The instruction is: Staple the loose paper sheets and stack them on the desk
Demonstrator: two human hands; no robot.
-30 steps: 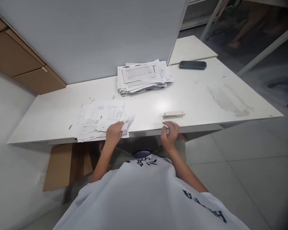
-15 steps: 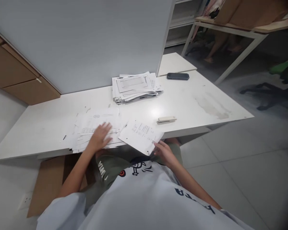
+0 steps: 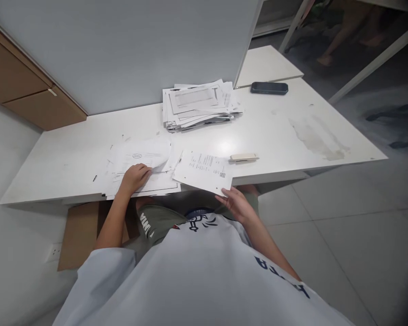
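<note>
White tee at the near edge, dark lettering; beyond it we note olive shorts w/ pale print. Below the tabletop, at left, a cardboard box. Right hand: half open, fingers loosely extended, near corner of a printed sheet pinched btw. thumb & fingers. Said sheet (we make out a QR-type block near its right edge) lies tilted, its near edge jutting past the front of the white table. Left hand: mostly closed, fingertips curled on the edge of a top sheet, whose right side bends up off the loose paper pile. Pile sits at the table's front edge, left of the printed sheet. Small dark strip at far left of pile. Cream stapler lies just beside the printed sheet's right end; contact, we can't tell. Farther back: a thick, uneven paper stack near the grey partition; to its right, a dark oblong device, exact type unclear. At right, a stain on the tabletop. Farthest, top right, in shadow: another person's bare leg, blurred.
</note>
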